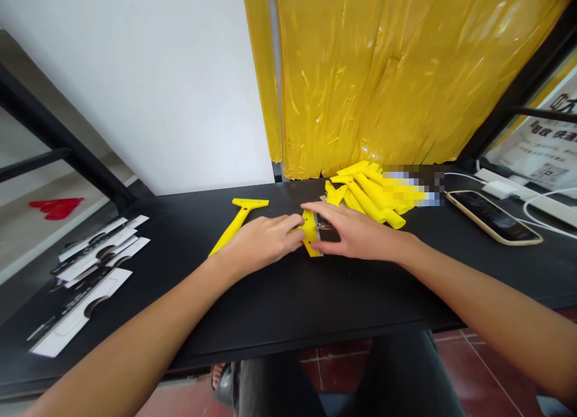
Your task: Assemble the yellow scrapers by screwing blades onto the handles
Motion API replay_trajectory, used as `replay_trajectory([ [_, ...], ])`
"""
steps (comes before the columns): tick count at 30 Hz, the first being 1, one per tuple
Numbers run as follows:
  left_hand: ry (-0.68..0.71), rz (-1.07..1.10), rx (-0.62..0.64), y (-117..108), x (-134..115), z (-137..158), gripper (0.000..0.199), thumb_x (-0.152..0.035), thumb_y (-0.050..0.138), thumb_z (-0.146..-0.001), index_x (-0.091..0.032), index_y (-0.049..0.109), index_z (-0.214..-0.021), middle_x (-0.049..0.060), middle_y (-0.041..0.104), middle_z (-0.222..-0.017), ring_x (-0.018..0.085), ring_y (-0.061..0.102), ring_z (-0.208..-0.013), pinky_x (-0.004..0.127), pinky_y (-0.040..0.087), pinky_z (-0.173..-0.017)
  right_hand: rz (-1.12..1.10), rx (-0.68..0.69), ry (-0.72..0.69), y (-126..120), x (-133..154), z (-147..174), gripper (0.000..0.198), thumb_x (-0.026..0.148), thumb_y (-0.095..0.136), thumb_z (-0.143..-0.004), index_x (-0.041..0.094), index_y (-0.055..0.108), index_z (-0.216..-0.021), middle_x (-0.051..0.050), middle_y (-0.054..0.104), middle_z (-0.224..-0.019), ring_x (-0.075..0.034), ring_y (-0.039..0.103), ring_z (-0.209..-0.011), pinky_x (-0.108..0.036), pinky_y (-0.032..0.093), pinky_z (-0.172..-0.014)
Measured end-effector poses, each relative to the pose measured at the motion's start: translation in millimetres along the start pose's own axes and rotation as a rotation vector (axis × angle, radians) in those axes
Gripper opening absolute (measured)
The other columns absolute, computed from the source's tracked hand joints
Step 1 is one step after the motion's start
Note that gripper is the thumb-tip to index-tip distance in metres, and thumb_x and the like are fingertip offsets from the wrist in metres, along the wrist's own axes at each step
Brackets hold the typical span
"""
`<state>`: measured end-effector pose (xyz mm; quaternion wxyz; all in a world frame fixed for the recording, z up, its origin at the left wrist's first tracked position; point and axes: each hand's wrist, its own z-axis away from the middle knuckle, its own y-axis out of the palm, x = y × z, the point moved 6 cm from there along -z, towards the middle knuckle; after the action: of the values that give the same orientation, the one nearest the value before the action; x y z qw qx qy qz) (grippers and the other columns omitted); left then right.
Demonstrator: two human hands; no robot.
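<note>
Between my hands is a yellow scraper (310, 232), its wide head facing right with a pale strip along that edge. My left hand (265, 240) is closed around its handle side, which the fingers mostly hide. My right hand (349, 232) grips the head from the right, thumb at the near end and fingers at the far end. Something small and shiny shows under the right palm; I cannot make out what it is. Beside my left wrist lies another yellow scraper (244, 210), head pointing away. A pile of yellow scrapers (367, 191) lies behind my right hand.
Several white and black cards (85, 312) with curved cutouts lie on the left of the black table (288, 309). At the right are a phone (493, 217), a white charger (499, 189) and cables. Yellow plastic strips (374, 80) hang behind the table.
</note>
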<state>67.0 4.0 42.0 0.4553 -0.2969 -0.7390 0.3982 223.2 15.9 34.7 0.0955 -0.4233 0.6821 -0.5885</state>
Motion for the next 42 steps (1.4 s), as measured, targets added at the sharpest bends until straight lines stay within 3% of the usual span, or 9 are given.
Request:
replay_trajectory([
  [3, 0.007, -0.005, -0.018, 0.1, 0.4, 0.1, 0.021, -0.027, 0.046, -0.103, -0.016, 0.062, -0.095, 0.007, 0.066, -0.105, 0.017, 0.067, -0.076, 0.03, 0.052, -0.06, -0.013, 0.001, 0.004, 0.2, -3.0, -0.3, 0.072, 0.047, 0.063, -0.09, 0.027, 0.035, -0.153, -0.007, 0.049, -0.154, -0.028, 0.051, -0.137, -0.041, 0.046, -0.109],
  [8, 0.004, 0.007, -0.03, 2.7, 2.3, 1.0, 0.022, -0.028, 0.045, -0.104, -0.017, 0.062, -0.095, 0.007, 0.066, -0.105, 0.017, 0.067, -0.077, 0.029, 0.051, -0.06, 0.02, 0.026, -0.019, 4.2, -2.2, -0.1, 0.093, 0.053, 0.076, -0.078, 0.028, 0.031, -0.155, -0.008, 0.045, -0.156, -0.032, 0.049, -0.138, -0.044, 0.047, -0.108],
  [16, -0.004, 0.022, -0.022, 1.4, -1.9, -0.8, 0.023, -0.029, 0.045, -0.104, -0.017, 0.062, -0.095, 0.006, 0.066, -0.101, 0.016, 0.067, -0.074, 0.029, 0.05, -0.057, 0.043, 0.032, -0.012, 3.4, 5.9, 0.0, 0.092, 0.045, 0.074, -0.079, 0.029, 0.027, -0.156, -0.009, 0.042, -0.156, -0.035, 0.05, -0.136, -0.047, 0.051, -0.103],
  [24, 0.009, 0.027, -0.015, -1.3, -5.9, -2.8, 0.021, -0.027, 0.045, -0.104, -0.017, 0.062, -0.096, 0.005, 0.065, -0.101, 0.016, 0.065, -0.073, 0.029, 0.048, -0.056, -0.075, 0.031, -0.011, 0.7, 3.2, 1.2, 0.091, 0.039, 0.076, -0.077, 0.03, 0.03, -0.155, -0.009, 0.043, -0.155, -0.033, 0.047, -0.139, -0.046, 0.046, -0.11],
  [30, -0.052, 0.085, 0.017, 4.0, 1.3, 0.0, 0.02, -0.03, 0.046, -0.104, -0.018, 0.061, -0.105, 0.006, 0.065, -0.109, 0.016, 0.067, -0.079, 0.028, 0.051, -0.062, -0.219, -0.052, 0.0, -9.9, -7.4, -0.3, 0.09, 0.04, 0.075, -0.077, 0.029, 0.031, -0.155, -0.01, 0.041, -0.156, -0.03, 0.047, -0.14, -0.045, 0.047, -0.109],
  [34, -0.085, 0.103, 0.044, 5.0, 4.9, 0.5, 0.022, -0.029, 0.044, -0.104, -0.019, 0.061, -0.112, 0.008, 0.062, -0.114, 0.017, 0.067, -0.085, 0.027, 0.051, -0.063, -0.05, -0.155, 0.134, -23.7, -34.8, 0.4, 0.087, 0.04, 0.074, -0.078, 0.026, 0.033, -0.154, -0.012, 0.042, -0.156, -0.031, 0.047, -0.139, -0.046, 0.043, -0.113],
  [38, -0.094, 0.076, 0.06, 7.3, 6.7, 1.4, 0.023, -0.029, 0.043, -0.105, -0.021, 0.062, -0.113, 0.007, 0.061, -0.114, 0.015, 0.065, -0.079, 0.027, 0.048, -0.059, 0.167, -0.085, 0.293, -23.0, -59.9, 2.2, 0.084, 0.042, 0.072, -0.078, 0.02, 0.038, -0.151, -0.016, 0.046, -0.153, -0.038, 0.058, -0.126, -0.052, 0.049, -0.103],
  [42, -0.107, 0.04, 0.073, 9.5, 7.5, 1.7, 0.022, -0.029, 0.043, -0.104, -0.022, 0.062, -0.115, 0.007, 0.059, -0.115, 0.014, 0.063, -0.074, 0.027, 0.047, -0.056, 0.239, -0.12, 0.306, -22.2, -52.6, -0.8, 0.054, 0.037, 0.062, -0.087, 0.015, 0.057, -0.136, -0.017, 0.054, -0.146, -0.035, 0.062, -0.119, -0.047, 0.049, -0.099],
])
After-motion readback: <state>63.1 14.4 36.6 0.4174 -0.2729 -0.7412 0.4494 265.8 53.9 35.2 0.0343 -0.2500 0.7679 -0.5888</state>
